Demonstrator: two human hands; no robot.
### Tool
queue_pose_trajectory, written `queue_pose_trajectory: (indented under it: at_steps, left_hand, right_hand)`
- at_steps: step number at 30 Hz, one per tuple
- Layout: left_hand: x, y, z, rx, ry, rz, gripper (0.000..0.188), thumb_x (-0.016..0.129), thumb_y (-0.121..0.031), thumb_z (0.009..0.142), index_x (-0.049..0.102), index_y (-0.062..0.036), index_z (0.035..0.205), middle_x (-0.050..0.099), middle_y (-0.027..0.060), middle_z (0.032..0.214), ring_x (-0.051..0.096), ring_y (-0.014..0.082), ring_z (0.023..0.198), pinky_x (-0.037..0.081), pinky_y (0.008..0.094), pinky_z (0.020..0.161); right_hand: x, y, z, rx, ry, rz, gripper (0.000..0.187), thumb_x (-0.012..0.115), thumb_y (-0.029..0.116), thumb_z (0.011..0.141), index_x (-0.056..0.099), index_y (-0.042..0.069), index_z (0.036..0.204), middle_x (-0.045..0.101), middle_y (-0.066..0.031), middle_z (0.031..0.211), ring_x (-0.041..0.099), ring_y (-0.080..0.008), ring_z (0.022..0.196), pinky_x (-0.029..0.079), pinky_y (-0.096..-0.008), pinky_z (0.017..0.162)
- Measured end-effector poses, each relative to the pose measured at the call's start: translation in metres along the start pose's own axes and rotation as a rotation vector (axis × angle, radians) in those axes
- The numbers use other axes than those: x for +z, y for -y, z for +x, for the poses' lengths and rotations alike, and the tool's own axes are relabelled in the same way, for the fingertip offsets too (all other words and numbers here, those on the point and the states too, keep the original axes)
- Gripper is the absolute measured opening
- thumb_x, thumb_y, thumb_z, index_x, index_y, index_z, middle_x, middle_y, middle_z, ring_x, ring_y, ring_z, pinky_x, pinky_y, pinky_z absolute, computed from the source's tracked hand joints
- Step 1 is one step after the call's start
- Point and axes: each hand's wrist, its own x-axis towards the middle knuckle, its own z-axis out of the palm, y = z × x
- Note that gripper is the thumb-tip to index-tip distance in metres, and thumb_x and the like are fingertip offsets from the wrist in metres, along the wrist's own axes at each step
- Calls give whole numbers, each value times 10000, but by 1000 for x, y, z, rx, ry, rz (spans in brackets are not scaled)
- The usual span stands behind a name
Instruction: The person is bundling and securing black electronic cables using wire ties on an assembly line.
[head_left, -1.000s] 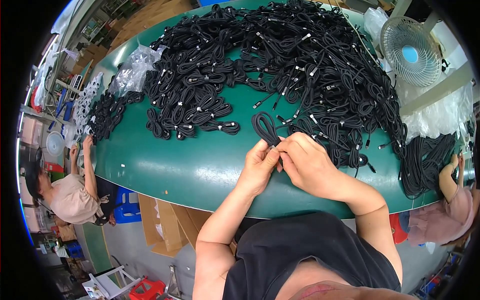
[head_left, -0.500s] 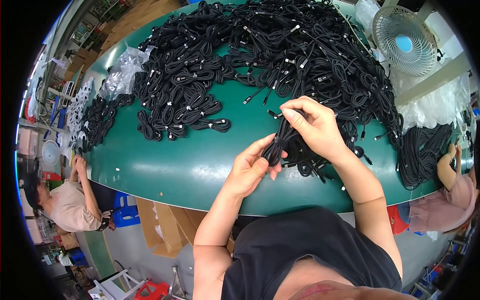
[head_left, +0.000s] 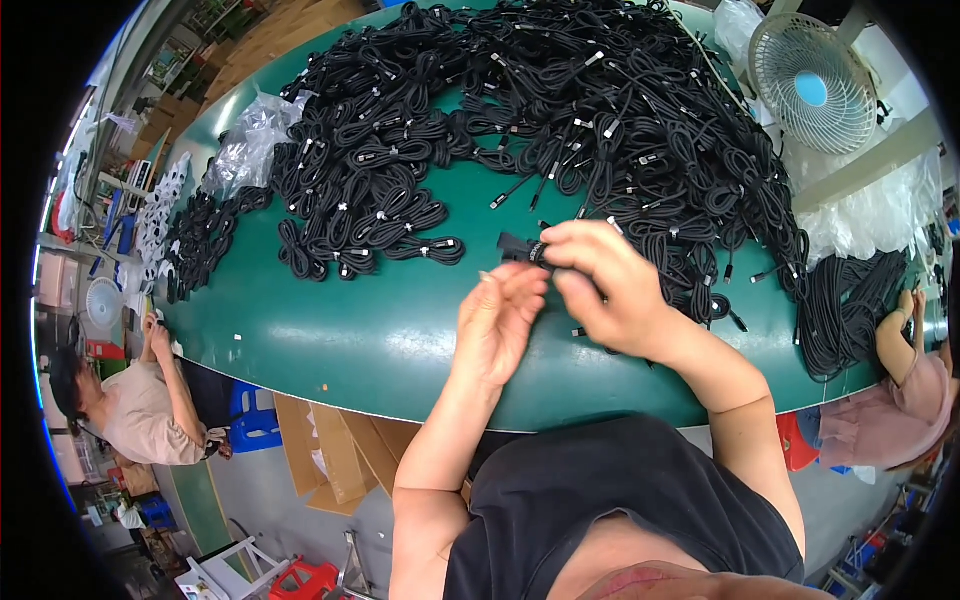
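Note:
A coiled black cable (head_left: 516, 247), partly blurred, pokes out to the left of my right hand (head_left: 607, 290), whose fingers are closed round its near end. My left hand (head_left: 500, 322) is just below it, palm up with fingers stretched out and apart, the fingertips close to the cable. Whether they touch it I cannot make out. Beyond both hands spreads a big heap of bundled black cables (head_left: 390, 150) with silver and black plugs. More cable ends show under and behind my right hand.
The green table (head_left: 300, 330) curves round in front of me. At its right stand a fan (head_left: 810, 82) and a bunch of long black cables (head_left: 850, 310); a clear plastic bag (head_left: 250, 145) lies at the left. One person works on each side. Below sits an open cardboard box (head_left: 335, 455).
The cable bundle has swung from upright between both hands to lying leftward from my right hand. My left hand has let go and opened; my right hand has dropped slightly.

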Motion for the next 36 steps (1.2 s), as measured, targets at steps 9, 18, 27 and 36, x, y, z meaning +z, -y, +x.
queue_pose_trajectory:
  at_steps: [9,18,27,36]
  left_hand:
    - [4,-7,-9,51,132,36,347,525,-264,880,509,-10,1116,560,86,1065,531,178,1005,440,332,871]
    - [0,-13,-13,645,-15,886,332,626,-104,817,510,6,1108,540,58,1016,510,125,916,428,245,798]
    - [3,-3,-15,247,173,596,346,593,-114,844,494,-13,1161,554,43,1038,514,109,941,416,249,840]
    - [0,6,-13,230,144,503,287,524,-154,885,500,-1,1127,539,78,1118,514,154,992,406,308,872]
  right_hand:
    - [-6,5,1,-132,254,-152,460,631,248,762,485,16,1132,477,-184,1143,478,-360,1026,393,-435,880]
    - [-4,16,-4,-11,245,-312,194,670,27,682,561,23,842,510,-64,686,482,-231,560,377,-328,530]
    - [-6,28,-4,-84,222,-320,164,638,38,702,531,26,825,487,-72,703,525,-229,600,404,-333,545]
    - [-7,28,-6,2,223,-297,197,628,-23,700,523,-1,865,519,-115,765,540,-275,651,447,-346,551]
